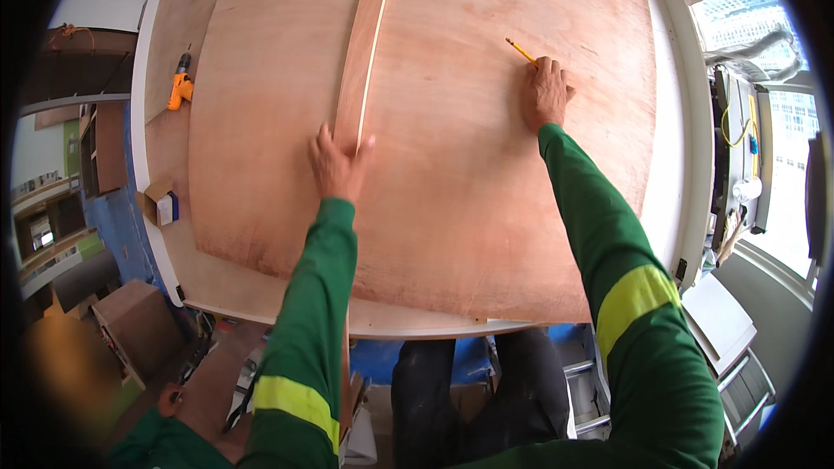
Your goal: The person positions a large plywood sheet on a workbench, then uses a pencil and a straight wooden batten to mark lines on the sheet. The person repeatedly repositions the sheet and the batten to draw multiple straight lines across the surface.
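Observation:
A large reddish plywood sheet (486, 208) lies in front of me. A long, narrow wooden strip (365, 43) with a pale right edge runs lengthwise over it, left of the middle. My left hand (339, 167) is over the strip, thumb spread to its right side and fingers to its left, slightly blurred. Farther right, my right hand (547, 94) rests on or just above the sheet, its fingers closed round a yellow pencil (520, 50). The pencil's dark end points up and left, away from the hand; its other end is hidden.
An orange-and-black cordless drill (181, 87) lies at the left, with a small open cardboard box (158, 204) nearer me. A white frame edge (682, 122) borders the work surface. Beyond it, at lower right, stand a metal ladder (749, 391) and pale boards (719, 321).

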Demonstrator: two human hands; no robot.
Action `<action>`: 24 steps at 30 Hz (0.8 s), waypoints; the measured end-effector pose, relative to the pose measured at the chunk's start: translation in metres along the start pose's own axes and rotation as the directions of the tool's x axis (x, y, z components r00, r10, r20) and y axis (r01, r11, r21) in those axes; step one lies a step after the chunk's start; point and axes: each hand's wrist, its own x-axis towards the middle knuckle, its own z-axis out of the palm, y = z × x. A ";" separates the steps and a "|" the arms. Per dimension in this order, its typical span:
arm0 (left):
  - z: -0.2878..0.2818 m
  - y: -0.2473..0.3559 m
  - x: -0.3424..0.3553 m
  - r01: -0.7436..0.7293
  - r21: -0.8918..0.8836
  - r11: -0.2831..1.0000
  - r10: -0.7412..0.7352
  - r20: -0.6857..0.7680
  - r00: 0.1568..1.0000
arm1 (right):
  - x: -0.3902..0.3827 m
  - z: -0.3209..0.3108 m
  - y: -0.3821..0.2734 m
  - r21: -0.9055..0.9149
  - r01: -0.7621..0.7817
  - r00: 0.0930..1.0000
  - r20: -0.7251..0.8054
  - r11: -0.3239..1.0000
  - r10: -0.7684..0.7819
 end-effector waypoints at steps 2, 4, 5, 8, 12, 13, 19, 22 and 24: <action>0.028 0.019 0.052 -0.055 0.117 0.992 0.062 -0.055 0.997 | -0.005 0.003 0.000 0.054 0.007 1.000 0.006 0.998 -0.008; 0.042 0.048 0.098 -0.045 0.085 0.995 0.046 -0.001 0.999 | -0.003 0.001 0.003 0.048 -0.001 1.000 0.013 0.999 0.000; 0.048 0.060 0.116 -0.041 0.068 0.997 0.039 0.021 0.999 | -0.002 0.001 0.004 0.034 -0.004 1.000 0.011 0.999 0.004; 0.059 0.066 0.154 -0.008 -0.009 1.000 0.008 -0.050 0.999 | 0.000 0.002 0.003 0.022 -0.011 1.000 0.020 1.000 0.010; 0.063 0.061 0.169 -0.025 -0.018 1.000 0.023 -0.063 0.998 | 0.001 0.005 0.007 0.027 -0.037 0.999 0.032 0.999 0.036; 0.062 0.058 0.172 -0.011 -0.014 1.000 0.010 -0.070 0.997 | 0.001 0.005 0.006 0.028 -0.041 0.998 0.043 0.999 0.040; 0.054 0.068 0.177 0.006 -0.025 1.000 -0.006 -0.006 1.000 | 0.004 0.008 0.011 0.059 -0.042 0.998 0.048 0.997 0.040; 0.058 0.072 0.172 0.017 -0.036 0.999 -0.018 -0.015 1.000 | 0.002 0.009 0.011 0.051 -0.044 0.998 0.049 0.998 0.041; 0.059 0.072 0.170 0.006 -0.017 1.000 -0.007 -0.043 0.999 | 0.002 0.009 0.011 0.052 -0.032 0.999 0.035 0.998 0.030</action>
